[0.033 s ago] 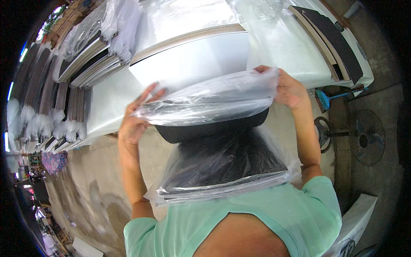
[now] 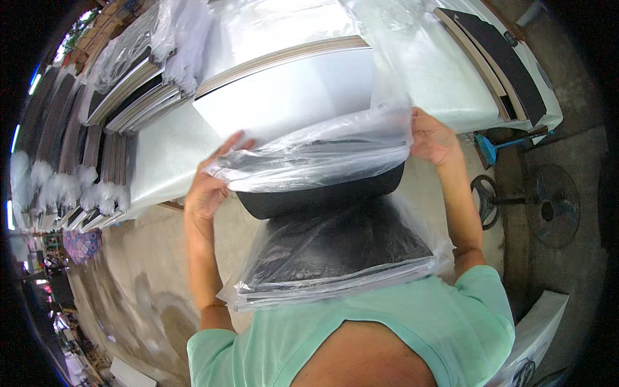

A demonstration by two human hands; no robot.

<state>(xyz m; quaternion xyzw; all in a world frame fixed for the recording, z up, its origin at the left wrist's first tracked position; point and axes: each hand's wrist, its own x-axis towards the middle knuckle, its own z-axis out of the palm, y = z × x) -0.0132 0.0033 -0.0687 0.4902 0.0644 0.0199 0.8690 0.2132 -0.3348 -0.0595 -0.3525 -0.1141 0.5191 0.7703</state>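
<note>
A clear plastic bag [image 2: 316, 151] stretches between my hands, drawn over the far part of a black panel [image 2: 322, 198]. My left hand [image 2: 211, 187] is closed around the bag's left edge, its fingertips blurred above and its thumb below. At the right edge, my right hand [image 2: 433, 138] grips the bag with bent fingers. The panel's near edge sticks out below the plastic. Closer to my body lies a stack of black boards in clear plastic [image 2: 342, 248]. Beyond the bag, a stack of white-faced boards [image 2: 290, 87] rests on the table.
The white-covered table [image 2: 164, 161] spans the far side. Plastic-wrapped boards [image 2: 145, 97] are piled at left, beside rows of bundled panels [image 2: 58, 135]. Dark and tan panels [image 2: 496, 64] lie at far right. A blue-headed tool [image 2: 488, 149] and a standing fan [image 2: 548, 209] are on the right.
My left hand has shifted slightly right, and the bag's left edge with it. The fingers of my right hand have drawn back from over the bag's upper right corner.
</note>
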